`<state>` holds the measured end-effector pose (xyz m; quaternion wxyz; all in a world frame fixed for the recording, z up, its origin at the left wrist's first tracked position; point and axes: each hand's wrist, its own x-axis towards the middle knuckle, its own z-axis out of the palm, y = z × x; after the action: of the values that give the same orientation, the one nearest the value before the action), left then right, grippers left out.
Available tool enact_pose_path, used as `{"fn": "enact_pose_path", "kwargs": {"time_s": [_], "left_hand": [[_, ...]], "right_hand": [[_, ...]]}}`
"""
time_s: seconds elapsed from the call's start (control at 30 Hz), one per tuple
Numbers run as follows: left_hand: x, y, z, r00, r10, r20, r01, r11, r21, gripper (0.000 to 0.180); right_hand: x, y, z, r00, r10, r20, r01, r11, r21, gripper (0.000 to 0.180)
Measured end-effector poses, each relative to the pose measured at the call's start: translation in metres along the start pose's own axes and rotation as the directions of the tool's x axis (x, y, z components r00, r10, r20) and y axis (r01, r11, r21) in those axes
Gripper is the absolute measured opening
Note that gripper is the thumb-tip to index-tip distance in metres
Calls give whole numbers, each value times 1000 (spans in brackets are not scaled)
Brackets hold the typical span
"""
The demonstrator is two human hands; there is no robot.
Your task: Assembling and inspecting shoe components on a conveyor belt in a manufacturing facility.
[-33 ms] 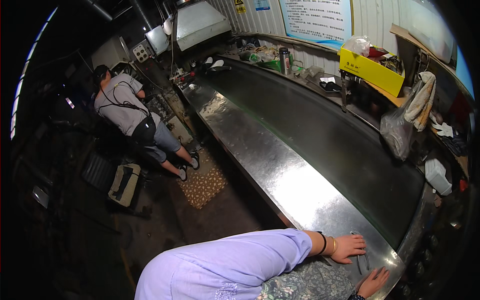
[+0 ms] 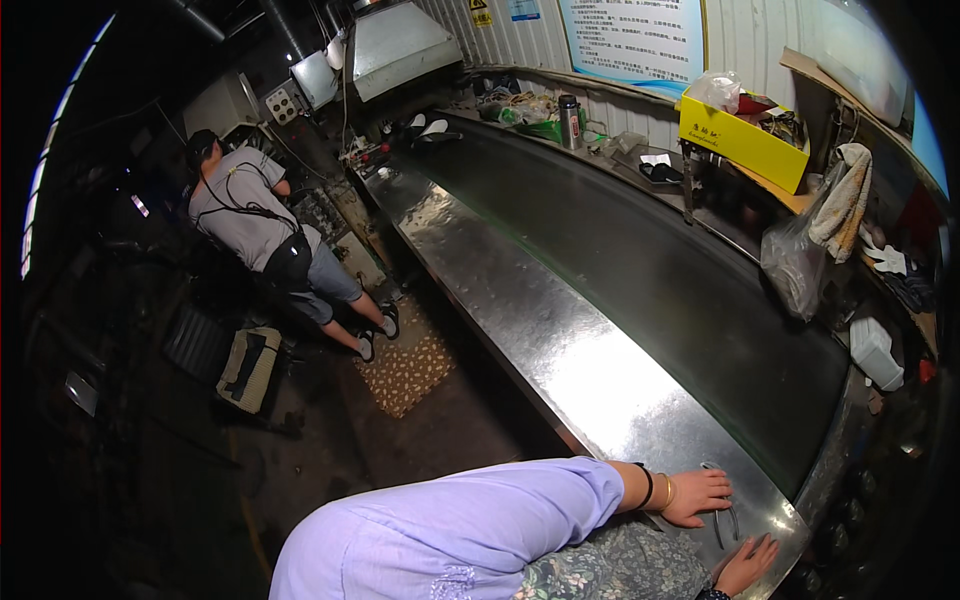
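Note:
My left hand (image 2: 698, 498) lies palm down on the shiny metal ledge (image 2: 590, 372), fingers stretched out and pressed to nothing but the surface and a slim metal tool. That tool (image 2: 719, 528) has two thin, slightly curved arms; my left hand covers part of it, so its exact kind is unclear. Nearer to me, my right hand (image 2: 747, 566) rests on the same ledge, fingers extended, just beside the tool's ends. Neither hand grips anything. Along the ledge runs a wide dark belt (image 2: 660, 290). Dark shoe-like pieces (image 2: 432, 132) with white parts lie at its far end.
A person (image 2: 250, 210) stands at far left on a patterned mat (image 2: 408, 372), near a padded seat (image 2: 248, 370). Beyond the belt are a thermos (image 2: 569, 122), yellow box (image 2: 745, 140), hanging cloth (image 2: 840, 205), plastic bag (image 2: 795, 265) and white container (image 2: 876, 353).

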<state>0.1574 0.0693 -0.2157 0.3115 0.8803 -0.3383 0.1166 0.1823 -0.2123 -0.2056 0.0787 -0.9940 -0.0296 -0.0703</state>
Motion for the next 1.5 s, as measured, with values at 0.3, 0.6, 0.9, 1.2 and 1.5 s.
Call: {"fn": "enact_pose_path", "kwargs": {"time_s": [0.3, 0.6, 0.9, 1.2, 1.5], "left_hand": [[-1, -1, 2, 1000, -6, 2, 6, 1000, 9, 71], [-1, 1, -1, 1000, -4, 0, 4, 1000, 11, 71], [0, 3, -4, 1000, -2, -1, 2, 1000, 8, 69], [0, 4, -5, 1000, -7, 11, 7, 1000, 12, 69], [1, 5, -8, 1000, -10, 27, 10, 1000, 9, 70]], "right_hand": [[0, 0, -1, 1000, 2, 1, -2, 1000, -5, 48], [-2, 4, -3, 954, -221, -202, 217, 975, -42, 48], [-3, 0, -9, 955, -212, -207, 209, 977, -35, 47], [-2, -5, -6, 999, 21, 28, -21, 1000, -18, 48], [-3, -2, -9, 984, -121, -132, 122, 992, 4, 47]]}}
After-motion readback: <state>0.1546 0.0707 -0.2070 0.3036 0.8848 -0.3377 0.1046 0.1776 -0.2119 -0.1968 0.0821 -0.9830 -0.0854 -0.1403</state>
